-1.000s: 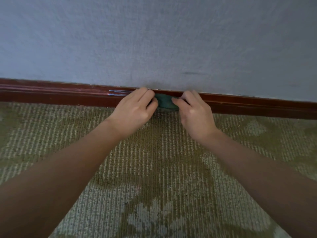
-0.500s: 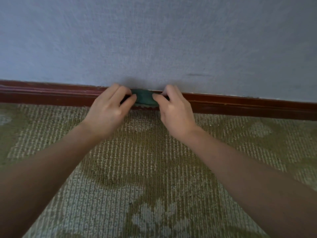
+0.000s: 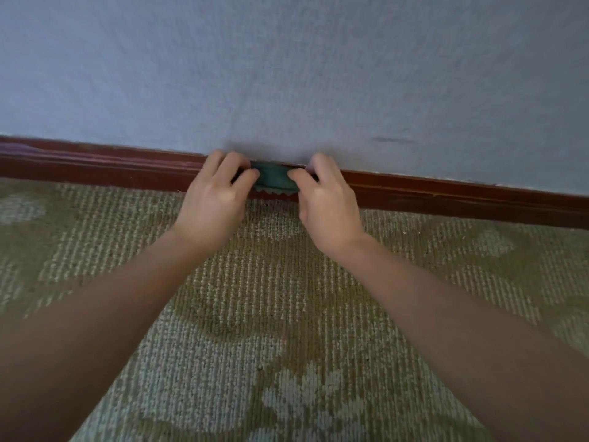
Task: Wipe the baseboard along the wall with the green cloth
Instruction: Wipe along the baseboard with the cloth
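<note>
Carpet [image 3: 261,301] fills the lower half of the view: a ribbed, looped weave in dull olive and pale grey-green, with a light flower motif [image 3: 306,400] woven in nearest the camera and fainter pale patches out toward both sides. Two bare forearms reach forward over it from the bottom corners and draw together toward the middle. The left hand [image 3: 212,202] and right hand [image 3: 328,208] sit close together at the foot of the wall [image 3: 287,74], knuckles up, with only a narrow gap between them. In that gap is the cloth [image 3: 274,180], green and bunched into a small wad. Each hand pinches one end of it, thumb pressed in from the near side and fingers curled over the top, so both grips are closed tight on the fabric. The cloth lies against the front face of the baseboard [image 3: 446,194], and its scalloped lower edge hangs just above the carpet line. How much cloth is tucked under the fingers cannot be told. The baseboard is dark reddish-brown wood with a moulded groove along its length and a slight sheen; it runs across the whole view, sloping down to the right. Near its left end the finish looks scuffed. Above it the wall rises plain and pale blue-grey, finely textured, with one short dark smudge [image 3: 393,140] above and to the right of the hands.
</note>
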